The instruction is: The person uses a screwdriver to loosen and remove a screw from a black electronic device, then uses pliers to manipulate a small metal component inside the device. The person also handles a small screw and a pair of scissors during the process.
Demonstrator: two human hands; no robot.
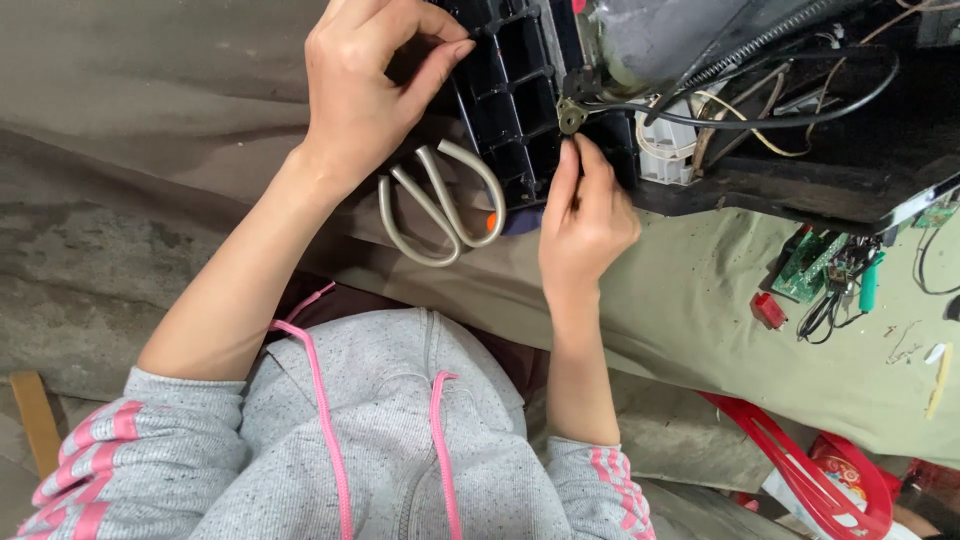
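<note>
We see the left hand [365,85] curled over the upper edge of a black ribbed plastic panel [515,95], thumb and fingers gripping it. The right hand [585,215] pinches the panel's lower edge, fingertips just below a small metal ring terminal [571,115] on a black cable [760,120]. Between the hands, scissors with grey handles [440,205] lie on the olive cloth [690,290], touching the panel. Further right we find a green circuit board [815,265] and a small red part [768,310]; a red plastic piece [800,470] sits lower right.
</note>
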